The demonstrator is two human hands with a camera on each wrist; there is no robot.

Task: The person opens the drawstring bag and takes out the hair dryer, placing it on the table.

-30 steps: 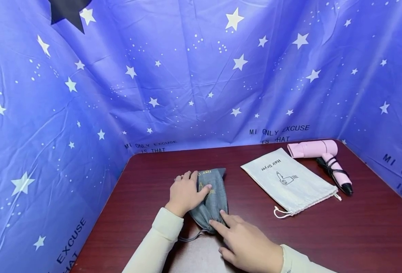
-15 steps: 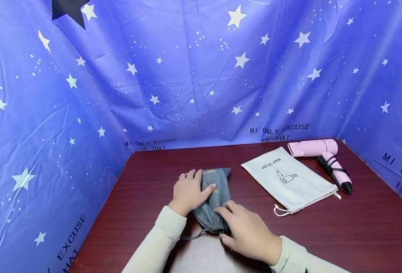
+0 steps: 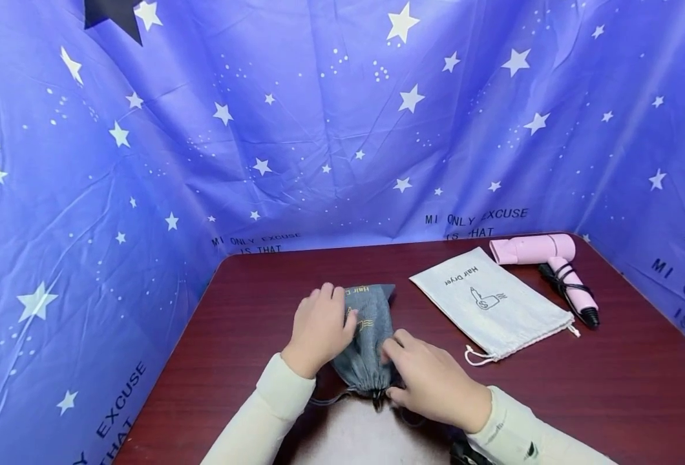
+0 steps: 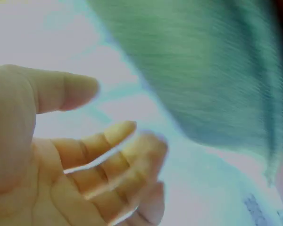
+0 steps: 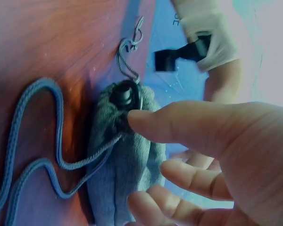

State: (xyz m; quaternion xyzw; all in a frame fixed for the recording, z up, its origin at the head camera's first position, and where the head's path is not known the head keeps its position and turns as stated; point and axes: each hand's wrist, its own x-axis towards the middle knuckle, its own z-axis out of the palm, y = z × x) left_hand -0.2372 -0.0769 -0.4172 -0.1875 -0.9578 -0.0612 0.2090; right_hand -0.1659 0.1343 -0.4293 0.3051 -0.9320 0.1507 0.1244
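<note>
A grey drawstring bag [image 3: 371,342] with yellow print lies on the table, its gathered mouth towards me. My left hand [image 3: 319,329] is over the bag's left side; in the left wrist view its fingers [image 4: 108,141] are loosely bent, with a gap between them and the grey cloth [image 4: 193,70]. My right hand [image 3: 432,384] is at the mouth's right side, fingers loosely bent. In the right wrist view its thumb [image 5: 165,123] overlaps the mouth, where a black thing [image 5: 121,96] shows inside. Grey cords [image 5: 59,136] trail from both sides of the mouth.
Right of the grey bag lies a white drawstring bag [image 3: 482,303] printed "Hair Dryer". Beyond it lies a pink hair dryer [image 3: 537,250], its black cord wound round the handle. A blue star-print curtain [image 3: 331,129] encloses the dark red table [image 3: 261,278] at back and sides.
My right hand has drawn back from the bag's neck to its right edge, uncovering the black thing in the mouth. The bag has shifted slightly right, and my left thumb has moved back towards the fingers.
</note>
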